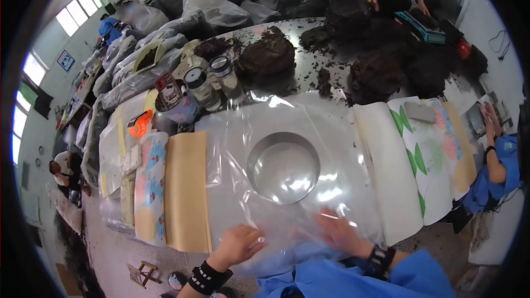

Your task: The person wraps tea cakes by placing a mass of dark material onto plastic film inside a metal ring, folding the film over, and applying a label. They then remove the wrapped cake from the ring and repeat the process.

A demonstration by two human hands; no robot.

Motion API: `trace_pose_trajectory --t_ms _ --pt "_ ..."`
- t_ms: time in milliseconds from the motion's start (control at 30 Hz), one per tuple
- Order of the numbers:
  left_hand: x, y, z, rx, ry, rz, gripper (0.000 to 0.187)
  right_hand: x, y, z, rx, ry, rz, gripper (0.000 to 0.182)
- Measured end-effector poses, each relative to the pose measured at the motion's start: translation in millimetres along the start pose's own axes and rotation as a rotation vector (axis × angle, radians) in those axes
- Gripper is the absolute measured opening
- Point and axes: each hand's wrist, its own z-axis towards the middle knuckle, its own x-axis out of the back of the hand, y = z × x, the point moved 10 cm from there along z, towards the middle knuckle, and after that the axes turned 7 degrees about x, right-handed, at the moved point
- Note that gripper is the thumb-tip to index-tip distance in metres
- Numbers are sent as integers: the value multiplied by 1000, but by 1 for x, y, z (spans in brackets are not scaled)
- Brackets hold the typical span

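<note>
A metal ring (pixel 283 135) lies on the shiny metal table, and a clear plastic sheet (pixel 237 187) spreads over and around it. Near the sheet's front left edge is my left hand (pixel 240 244), fingers curled together at the film. My right hand (pixel 338 233), smeared a little by motion, is over the front of the sheet with its fingers apart. Both wrists wear black studded bands. Whether the film passes over or under the ring all the way round is hard to make out in the glare.
Dark crumbly lumps (pixel 268 52) sit across the table's far side. Two glass jars (pixel 203 88) and an orange tape dispenser (pixel 141 123) stand at left. Brown paper (pixel 186 190) and white sheets (pixel 389 187) flank the plastic. Co-workers are at the right (pixel 499 168) and far side, near a scale (pixel 419 26).
</note>
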Motion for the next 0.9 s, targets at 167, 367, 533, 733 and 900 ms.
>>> trace_pose_trajectory --t_ms 167,367,533,733,900 --pt "53 18 115 -37 422 11 68 8 -18 -150 -172 -164 372 25" --pt "30 12 148 56 370 106 82 202 62 -22 -127 421 -107 30" --pt "31 13 149 73 344 122 80 167 233 182 -251 258 -81 83" --pt "26 7 150 103 363 92 72 119 355 308 -324 171 -284 46" --pt "25 -1 152 156 321 24 67 247 299 270 -122 418 -517 27"
